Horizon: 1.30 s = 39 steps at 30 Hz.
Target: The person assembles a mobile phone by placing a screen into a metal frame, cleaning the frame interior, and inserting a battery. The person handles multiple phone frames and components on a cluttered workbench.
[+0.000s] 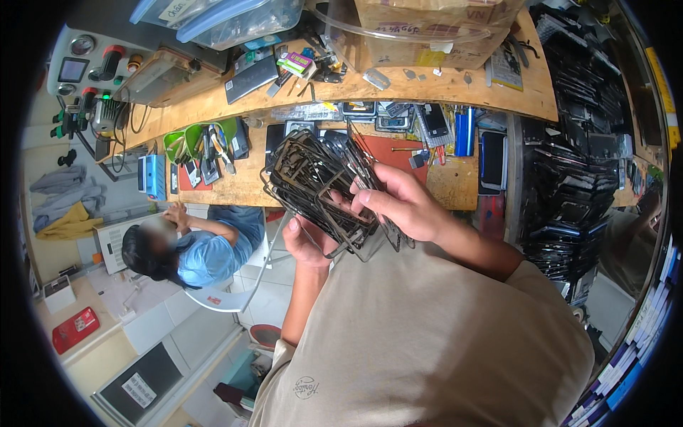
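Observation:
A thick bundle of thin dark phone frames (pixel 313 181) is held up in front of my chest, over the near edge of the workbench. My left hand (pixel 307 240) supports it from below, with the thumb out at the side and the fingers mostly hidden behind the frames. On the right of the bundle, my right hand (pixel 398 203) pinches several frames (pixel 364 160) between thumb and fingers, and these stand slightly apart from the rest. Many frames lie crossed at different angles, and some corners stick out.
Behind the bundle lies an orange-red mat (pixel 391 151) on the wooden bench (pixel 452 185). A green holder (pixel 186 142) with tools stands left. Stacks of dark phone parts (pixel 569 192) fill the right side. A raised shelf carries a cardboard box (pixel 427 32). A seated person (pixel 217 245) is at left.

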### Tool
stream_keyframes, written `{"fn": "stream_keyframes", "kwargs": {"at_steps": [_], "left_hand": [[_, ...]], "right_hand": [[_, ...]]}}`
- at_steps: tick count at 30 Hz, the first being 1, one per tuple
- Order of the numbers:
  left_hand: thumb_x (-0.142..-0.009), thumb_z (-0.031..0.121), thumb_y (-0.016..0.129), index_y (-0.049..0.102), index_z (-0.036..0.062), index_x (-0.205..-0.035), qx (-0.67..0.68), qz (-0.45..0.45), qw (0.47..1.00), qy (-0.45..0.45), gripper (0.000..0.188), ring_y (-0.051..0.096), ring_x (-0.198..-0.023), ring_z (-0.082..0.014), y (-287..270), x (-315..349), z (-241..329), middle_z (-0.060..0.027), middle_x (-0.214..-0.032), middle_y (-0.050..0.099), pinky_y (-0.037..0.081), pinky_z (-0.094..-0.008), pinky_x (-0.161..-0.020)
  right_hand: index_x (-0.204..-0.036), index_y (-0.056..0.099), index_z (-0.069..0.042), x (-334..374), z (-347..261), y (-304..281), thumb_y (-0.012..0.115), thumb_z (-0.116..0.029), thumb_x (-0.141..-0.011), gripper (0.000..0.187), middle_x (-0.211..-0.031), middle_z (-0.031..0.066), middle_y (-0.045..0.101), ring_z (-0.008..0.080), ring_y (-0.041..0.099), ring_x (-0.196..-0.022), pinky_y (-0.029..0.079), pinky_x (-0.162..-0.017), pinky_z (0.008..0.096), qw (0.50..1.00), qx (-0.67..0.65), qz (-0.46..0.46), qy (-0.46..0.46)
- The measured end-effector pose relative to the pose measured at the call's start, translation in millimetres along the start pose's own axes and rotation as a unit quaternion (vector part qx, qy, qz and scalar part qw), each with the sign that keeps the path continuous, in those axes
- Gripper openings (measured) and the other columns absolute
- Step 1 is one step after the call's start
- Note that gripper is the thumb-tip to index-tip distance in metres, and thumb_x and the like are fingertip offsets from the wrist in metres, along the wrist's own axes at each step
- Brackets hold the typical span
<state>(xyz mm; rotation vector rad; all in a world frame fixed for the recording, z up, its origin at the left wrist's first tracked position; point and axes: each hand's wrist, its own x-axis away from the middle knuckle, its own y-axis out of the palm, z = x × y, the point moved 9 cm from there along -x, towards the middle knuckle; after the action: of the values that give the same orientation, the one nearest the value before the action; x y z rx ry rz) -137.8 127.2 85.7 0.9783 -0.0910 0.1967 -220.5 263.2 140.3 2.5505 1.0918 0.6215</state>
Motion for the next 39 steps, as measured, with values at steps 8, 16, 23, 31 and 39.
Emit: {"fn": "stream_keyframes", "kwargs": {"at_steps": [8, 16, 23, 31, 39], "left_hand": [[-0.080, 0.050, 0.082, 0.053, 0.0007, -0.142, -0.148, 0.096, 0.984, 0.024, 0.084, 0.064, -0.122, -0.0275, -3, 2, -3, -0.0136, -0.133, 0.065, 0.049, -0.0433, -0.110], [-0.089, 0.033, 0.084, 0.055, 0.0016, -0.140, -0.256, 0.155, 0.954, -0.020, 0.067, 0.064, -0.119, -0.0226, 12, -9, -9, -0.0102, -0.132, 0.064, 0.052, -0.0392, -0.104], [-0.096, 0.015, 0.073, 0.064, 0.0010, -0.126, -0.161, 0.197, 0.966, -0.034, 0.034, 0.070, -0.103, -0.0219, 4, -7, -11, -0.0113, -0.113, 0.072, 0.059, -0.0378, -0.089], [-0.083, 0.018, 0.079, 0.062, -0.0015, -0.124, -0.176, 0.080, 0.979, -0.058, 0.049, 0.071, -0.094, -0.0249, 0, -6, 1, -0.0107, -0.104, 0.071, 0.061, -0.0393, -0.085], [-0.070, 0.030, 0.088, 0.059, 0.0007, -0.124, -0.128, -0.136, 0.980, -0.067, 0.068, 0.064, -0.092, -0.0253, 34, -18, -1, -0.0085, -0.099, 0.062, 0.057, -0.0389, -0.082]], "right_hand": [[-0.124, 0.056, 0.002, 5, -7, 18, 0.065, -0.028, -0.105, 0.037, -0.114, 0.0093, 0.055, 0.0154, 0.060, -0.096, 0.052, -0.082, 0.0311, 0.944, 0.291, 0.052, -0.143], [-0.136, 0.041, 0.023, 9, 0, 53, 0.065, -0.065, -0.095, 0.100, -0.138, 0.0358, 0.038, 0.0481, 0.043, -0.126, 0.035, -0.112, 0.0564, 0.819, 0.529, -0.027, -0.220], [-0.134, 0.057, 0.007, 19, -15, 46, 0.082, -0.022, -0.088, 0.060, -0.137, 0.0229, 0.054, 0.0386, 0.057, -0.123, 0.050, -0.103, 0.0457, 0.834, 0.497, -0.022, -0.241], [-0.166, 0.010, 0.002, 13, -42, -32, 0.094, -0.052, -0.068, 0.141, -0.162, 0.0338, 0.028, 0.0445, 0.023, -0.156, 0.023, -0.128, 0.0482, 0.843, 0.502, 0.081, -0.177], [-0.133, 0.059, 0.002, -17, 8, 4, 0.090, -0.020, -0.083, 0.063, -0.115, 0.0116, 0.074, 0.0203, 0.072, -0.102, 0.059, -0.093, 0.0343, 0.959, -0.028, -0.268, -0.085]]}}
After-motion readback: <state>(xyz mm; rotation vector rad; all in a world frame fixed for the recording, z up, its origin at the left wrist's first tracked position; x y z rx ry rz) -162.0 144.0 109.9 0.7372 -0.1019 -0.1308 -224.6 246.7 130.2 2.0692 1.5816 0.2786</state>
